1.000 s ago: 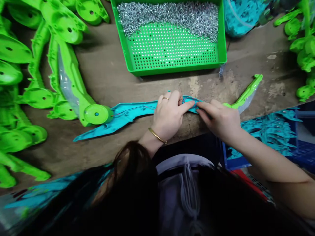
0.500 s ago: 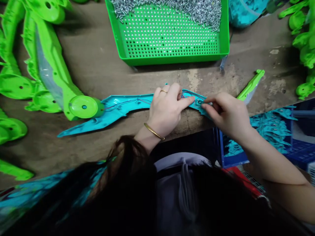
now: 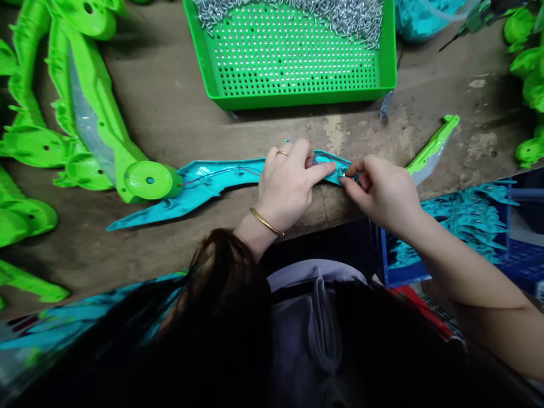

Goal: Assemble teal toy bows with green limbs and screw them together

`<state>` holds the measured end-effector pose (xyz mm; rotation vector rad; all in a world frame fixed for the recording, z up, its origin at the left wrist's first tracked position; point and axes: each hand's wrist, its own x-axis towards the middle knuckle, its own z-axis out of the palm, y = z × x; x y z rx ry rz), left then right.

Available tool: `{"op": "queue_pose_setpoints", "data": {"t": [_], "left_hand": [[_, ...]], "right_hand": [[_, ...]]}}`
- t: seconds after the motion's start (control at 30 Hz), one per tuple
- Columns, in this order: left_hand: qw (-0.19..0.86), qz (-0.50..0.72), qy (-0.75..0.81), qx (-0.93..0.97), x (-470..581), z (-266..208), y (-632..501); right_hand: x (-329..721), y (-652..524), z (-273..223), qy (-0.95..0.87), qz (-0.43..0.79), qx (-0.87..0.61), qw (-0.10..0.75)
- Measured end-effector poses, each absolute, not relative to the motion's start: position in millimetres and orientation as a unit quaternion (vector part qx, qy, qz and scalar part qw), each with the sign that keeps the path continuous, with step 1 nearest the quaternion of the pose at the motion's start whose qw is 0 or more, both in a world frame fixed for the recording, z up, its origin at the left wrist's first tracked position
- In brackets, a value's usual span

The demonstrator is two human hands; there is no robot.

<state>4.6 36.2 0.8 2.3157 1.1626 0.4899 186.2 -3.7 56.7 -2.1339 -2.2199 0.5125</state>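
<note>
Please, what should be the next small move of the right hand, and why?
Probably the right hand should gently settle the small shiny piece into the blue shell: its fingertips are at that piece, while the left hand lies across the shell.

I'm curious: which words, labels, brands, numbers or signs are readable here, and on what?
None can be read.
Blue part under the hands: no legible lettering.
Green tray: none legible.
Power tool: no readable marking.
Pale patch at the right edge: too small to tell.
</note>
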Motion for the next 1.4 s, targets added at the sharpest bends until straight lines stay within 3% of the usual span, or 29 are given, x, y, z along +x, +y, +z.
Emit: {"op": "queue_pose_setpoints", "data": {"t": [0.1, 0.3, 0.47, 0.6, 0.77, 1.03, 1.4], "left_hand": [[0.252, 0.175, 0.424, 0.852, 4.6, 1.9, 36.5], [0.249, 0.176, 0.421, 0.854, 5.0, 2.7, 36.5], [0.237, 0.181, 0.419, 0.857, 6.0, 3.6, 35.6], [0.232, 0.177, 0.421, 0.859, 6.7, 4.4, 35.6], [0.233, 0.175, 0.420, 0.859, 6.5, 3.2, 35.2], [0.255, 0.208, 0.422, 0.845, 4.3, -0.1, 35.7], [0.247, 0.203, 0.413, 0.853, 4.8, 3.5, 35.6]], "right_hand": [[190.0, -3.4, 58.2, -0.708, 0.193, -0.678, 0.031], [188.7, -11.3, 57.4, -0.734, 0.131, -0.666, 0.015], [197.5, 0.5, 68.1, -0.718, 0.183, -0.671, 0.037], [206.4, 11.4, 77.7, -0.784, 0.203, -0.587, -0.014], [213.9, 11.4, 72.7, -0.824, 0.131, -0.543, -0.093], [223.8, 18.7, 65.5, -0.854, 0.140, -0.486, -0.117], [228.3, 7.3, 56.7, -0.794, 0.218, -0.567, 0.038]]}}
